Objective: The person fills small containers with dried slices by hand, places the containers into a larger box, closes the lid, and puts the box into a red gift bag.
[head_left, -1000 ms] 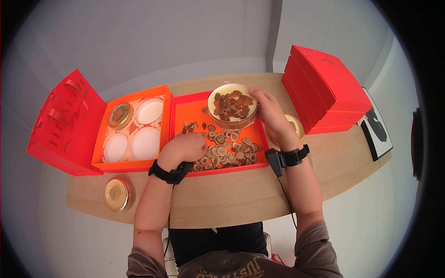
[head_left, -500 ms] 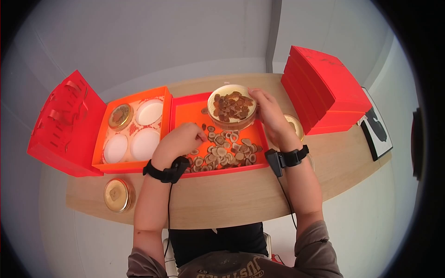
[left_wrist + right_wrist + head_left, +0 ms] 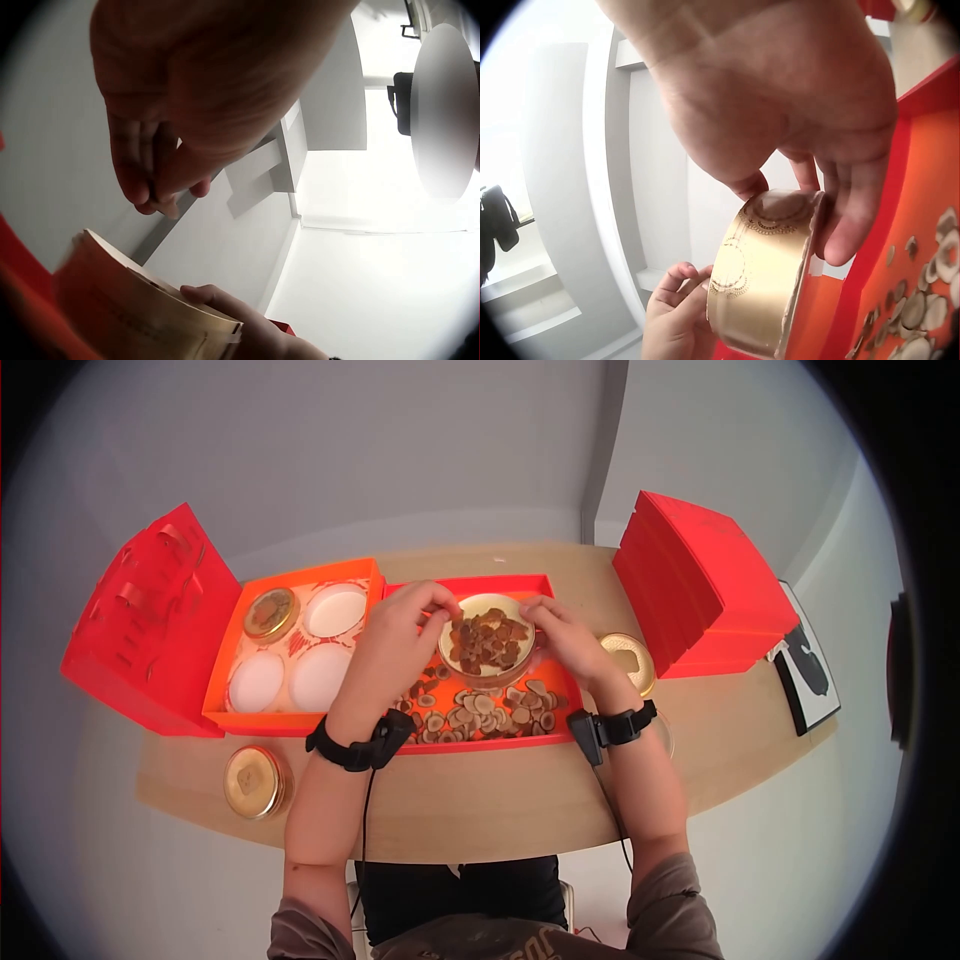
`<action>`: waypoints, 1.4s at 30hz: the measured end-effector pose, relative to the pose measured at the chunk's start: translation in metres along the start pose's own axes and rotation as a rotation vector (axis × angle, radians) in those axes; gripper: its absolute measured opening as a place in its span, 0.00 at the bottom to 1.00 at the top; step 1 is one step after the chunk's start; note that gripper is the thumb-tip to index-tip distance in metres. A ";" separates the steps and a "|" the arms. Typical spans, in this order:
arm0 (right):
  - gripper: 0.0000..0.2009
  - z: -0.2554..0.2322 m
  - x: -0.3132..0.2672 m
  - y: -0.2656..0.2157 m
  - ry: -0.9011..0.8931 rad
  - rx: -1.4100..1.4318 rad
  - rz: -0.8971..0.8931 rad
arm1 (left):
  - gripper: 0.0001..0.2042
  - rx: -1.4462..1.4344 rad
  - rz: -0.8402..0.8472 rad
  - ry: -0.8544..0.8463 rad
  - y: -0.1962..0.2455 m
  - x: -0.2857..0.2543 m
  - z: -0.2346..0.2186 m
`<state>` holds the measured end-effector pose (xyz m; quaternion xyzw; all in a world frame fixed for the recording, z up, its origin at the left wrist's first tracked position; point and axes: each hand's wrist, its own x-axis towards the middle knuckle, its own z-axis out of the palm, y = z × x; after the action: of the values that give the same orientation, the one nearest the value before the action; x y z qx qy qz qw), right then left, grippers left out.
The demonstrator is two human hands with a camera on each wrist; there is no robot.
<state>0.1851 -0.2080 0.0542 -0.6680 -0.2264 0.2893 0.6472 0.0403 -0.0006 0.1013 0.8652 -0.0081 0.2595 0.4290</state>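
A round gold-patterned container (image 3: 754,281) holds brown slices (image 3: 488,640) and is held tilted above the red tray (image 3: 500,746). At its right rim my right hand (image 3: 570,642) grips it, thumb and fingers on either side of the wall in the right wrist view. My left hand (image 3: 395,645) is at the left rim; in the left wrist view its fingertips (image 3: 161,201) pinch a small slice above the rim. Many pale, dark-edged slices (image 3: 482,710) lie in the tray below.
Left stands an orange box (image 3: 212,695) with round white wells and a gold-lidded jar (image 3: 271,614), beside a red bag (image 3: 150,625). Another jar (image 3: 252,783) sits at the front left. Right are a gold lid (image 3: 628,663), stacked red boxes (image 3: 700,590) and a black-and-white picture (image 3: 808,660).
My left hand has risen from the slices in the tray to the container's left rim. The container and my right hand have shifted slightly left and toward me in the view.
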 end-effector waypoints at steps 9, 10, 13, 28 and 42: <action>0.19 0.006 -0.003 -0.001 -0.039 0.012 0.012 | 0.06 -0.024 0.041 -0.160 0.001 -0.001 0.008; 0.19 0.006 -0.003 -0.001 -0.039 0.013 0.011 | 0.06 0.041 0.074 -0.148 -0.003 -0.001 0.007; 0.19 0.008 -0.004 -0.003 -0.046 0.029 0.004 | 0.06 0.179 0.106 -0.155 -0.011 -0.004 0.004; 0.17 0.006 -0.003 0.001 -0.080 0.057 -0.007 | 0.10 0.358 0.108 -0.153 -0.015 -0.007 0.005; 0.17 0.010 -0.005 -0.002 -0.055 0.060 -0.015 | 0.08 0.295 0.141 -0.164 -0.017 -0.006 0.003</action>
<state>0.1751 -0.2037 0.0566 -0.6383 -0.2403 0.3094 0.6626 0.0402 0.0062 0.0844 0.9344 -0.0657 0.2158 0.2758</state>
